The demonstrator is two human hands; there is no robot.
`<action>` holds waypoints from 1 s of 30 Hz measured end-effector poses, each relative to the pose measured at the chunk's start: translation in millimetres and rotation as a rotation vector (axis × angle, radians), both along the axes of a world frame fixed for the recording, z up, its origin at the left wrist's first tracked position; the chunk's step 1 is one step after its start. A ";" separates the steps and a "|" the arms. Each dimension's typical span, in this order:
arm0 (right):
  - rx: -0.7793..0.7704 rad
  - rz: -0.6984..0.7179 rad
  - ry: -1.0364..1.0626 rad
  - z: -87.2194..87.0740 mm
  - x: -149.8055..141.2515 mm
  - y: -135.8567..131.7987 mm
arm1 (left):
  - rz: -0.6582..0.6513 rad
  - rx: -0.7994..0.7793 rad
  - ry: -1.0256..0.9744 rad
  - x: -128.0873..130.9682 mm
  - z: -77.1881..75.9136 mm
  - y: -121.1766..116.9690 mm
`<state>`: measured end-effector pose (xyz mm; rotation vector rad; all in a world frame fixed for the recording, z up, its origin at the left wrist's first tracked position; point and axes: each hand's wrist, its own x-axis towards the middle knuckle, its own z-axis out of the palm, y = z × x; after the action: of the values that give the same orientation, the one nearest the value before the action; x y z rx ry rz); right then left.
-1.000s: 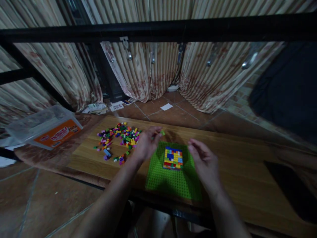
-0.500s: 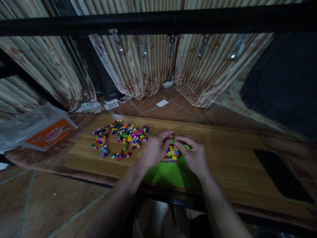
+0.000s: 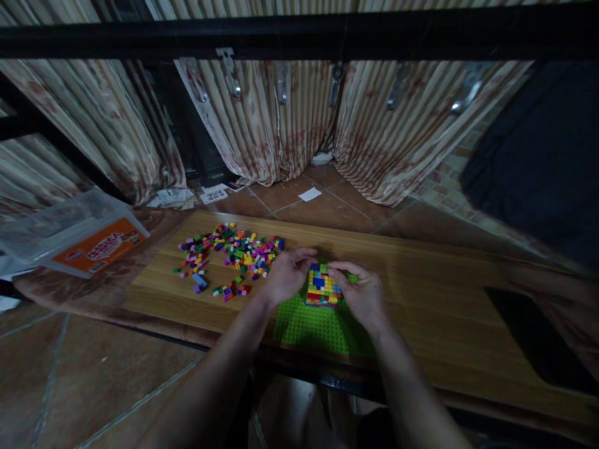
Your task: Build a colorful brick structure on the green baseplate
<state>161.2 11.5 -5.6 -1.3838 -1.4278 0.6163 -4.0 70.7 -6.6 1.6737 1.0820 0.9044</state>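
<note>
A multicoloured block of toy building bricks stands on a green studded baseplate, its yellow, blue and red rows showing. At its left side is my left hand, with thumb and fingers bent but apart and nothing visible between them. My right hand is at the upper right of the block. Its thumb and index finger come together beside a green brick at the far edge; whatever is in that pinch is too small to make out.
Loose bricks lie spread on the wooden tabletop to the left. Beyond them stands a clear plastic box with an orange label. A flat black object lies at the right. A dark bar crosses above.
My left hand has drawn back to the left, away from the block, uncovering more of its top. My right hand stays at the far right edge. The view has shifted slightly.
</note>
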 end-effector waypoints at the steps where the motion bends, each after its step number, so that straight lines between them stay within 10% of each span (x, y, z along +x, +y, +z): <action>1: -0.009 -0.002 0.004 -0.1 0.4 -0.4 | -0.006 -0.012 -0.011 0.3 -0.9 0.0; 30: 0.128 0.051 -0.224 5.8 0.9 0.0 | 0.097 -0.147 -0.237 16.1 -0.2 -4.2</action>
<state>162.1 11.5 0.2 -1.3499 -1.6553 0.4041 12.1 66.5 -6.9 1.3656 1.0477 1.0311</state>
